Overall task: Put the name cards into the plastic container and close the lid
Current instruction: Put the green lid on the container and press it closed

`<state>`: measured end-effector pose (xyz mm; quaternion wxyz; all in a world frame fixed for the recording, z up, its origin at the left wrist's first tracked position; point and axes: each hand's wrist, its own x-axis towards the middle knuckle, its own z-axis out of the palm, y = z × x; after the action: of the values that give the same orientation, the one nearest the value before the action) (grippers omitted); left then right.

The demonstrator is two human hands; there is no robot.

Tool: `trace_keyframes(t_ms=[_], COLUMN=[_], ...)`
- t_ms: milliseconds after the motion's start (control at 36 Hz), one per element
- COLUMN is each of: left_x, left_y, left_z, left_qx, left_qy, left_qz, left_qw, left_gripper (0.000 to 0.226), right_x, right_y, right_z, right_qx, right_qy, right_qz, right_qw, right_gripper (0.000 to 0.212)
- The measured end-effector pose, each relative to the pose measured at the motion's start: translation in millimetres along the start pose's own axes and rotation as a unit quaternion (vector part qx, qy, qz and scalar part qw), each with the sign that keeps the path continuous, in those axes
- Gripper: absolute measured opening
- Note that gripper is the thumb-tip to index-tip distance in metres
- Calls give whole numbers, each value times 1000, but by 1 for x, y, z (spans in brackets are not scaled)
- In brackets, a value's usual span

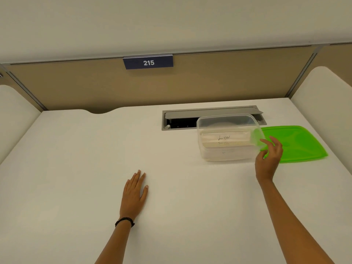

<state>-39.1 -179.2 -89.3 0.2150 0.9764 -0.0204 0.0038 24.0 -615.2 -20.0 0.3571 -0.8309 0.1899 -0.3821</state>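
Name cards [224,139] lie in the container [215,156], with the green lid [301,141] beside it. The right grip [269,159] is open just beside its corner; the left grip [134,193] lies flat and open on the counter [76,168].

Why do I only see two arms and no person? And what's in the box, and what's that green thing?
There is no machine here. The camera sits on a person's head and looks forward and down, so you see only their arms. The left hand lies flat on the white desk and holds nothing. The right hand is open, next to the near right corner of the clear box. I cannot tell if it touches the box. Inside the box are name cards, and the top one says LION. The green thing is the lid. It lies flat on the desk, to the right of the box, so the box is not closed yet.
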Motion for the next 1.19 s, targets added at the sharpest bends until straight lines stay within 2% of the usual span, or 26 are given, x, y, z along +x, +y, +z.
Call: trace_keyframes(t_ms=[139,306,500,667,806,1000,1194], left_x=[0,-1,-2,-6,-7,-12,-19], left_y=[1,3,4,6,7,8,8], left_z=[-1,-2,-1,-1,-2,-1,-4], left_qx=[-4,-3,0,-13,-14,-28,-30], left_qy=[-1,4,4,8,9,8,0], left_qz=[-1,0,-13,-29,-24,-26,-3], left_qw=[1000,1000,1000,999,1000,999,1000], left_gripper=[65,66,62,58,54,51,51], right_x=[-25,-37,-34,-38,-39,-57,-83], right_y=[39,61,61,56,55,41,16], right_z=[-14,-26,-21,-30,-47,-67,-76], right_qx=[-39,-80,-191,-243,-304,-273,-205], right_qy=[-59,-131,-186,-168,-150,-153,-41], right_qz=[78,100,78,85,81,94,142], right_qw=[994,983,961,951,937,945,967], right_gripper=[48,64,49,38,17,5,6])
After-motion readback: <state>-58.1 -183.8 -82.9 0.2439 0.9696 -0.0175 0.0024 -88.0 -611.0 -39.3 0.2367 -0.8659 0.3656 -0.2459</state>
